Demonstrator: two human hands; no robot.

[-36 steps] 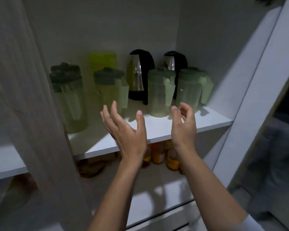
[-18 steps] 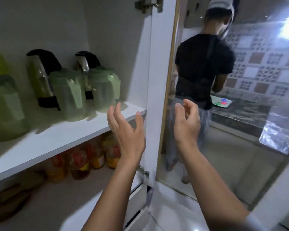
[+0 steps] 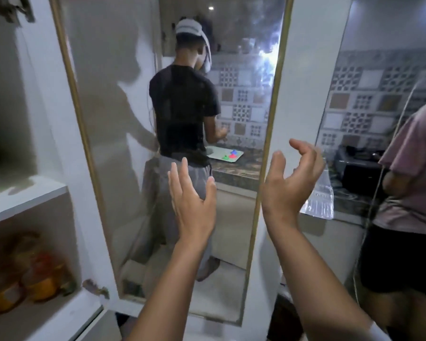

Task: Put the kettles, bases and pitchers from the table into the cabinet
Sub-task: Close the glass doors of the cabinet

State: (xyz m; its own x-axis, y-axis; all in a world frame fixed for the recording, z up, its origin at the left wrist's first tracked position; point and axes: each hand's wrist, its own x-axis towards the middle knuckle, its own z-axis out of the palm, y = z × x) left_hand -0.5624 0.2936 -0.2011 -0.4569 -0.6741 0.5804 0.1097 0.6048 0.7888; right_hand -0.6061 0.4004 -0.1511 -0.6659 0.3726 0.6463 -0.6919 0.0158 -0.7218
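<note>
My left hand (image 3: 193,200) is raised in front of the glass cabinet door (image 3: 89,153), fingers spread and empty. My right hand (image 3: 290,183) hovers beside it at the door's right frame, fingers curled apart with nothing in them. The white cabinet shelf (image 3: 22,198) shows only its right end at the far left. No kettle, base or pitcher is in view at this moment.
The open door stands straight ahead. Through its glass a person in a black shirt (image 3: 182,112) stands at a dark counter (image 3: 236,168). Another person in a pink shirt (image 3: 413,168) is close on the right. Orange jars (image 3: 35,279) sit on the lower shelf.
The view has swung right, away from the shelf with the green pitchers and kettles, onto the open glass door. Both hands stay raised and empty.
</note>
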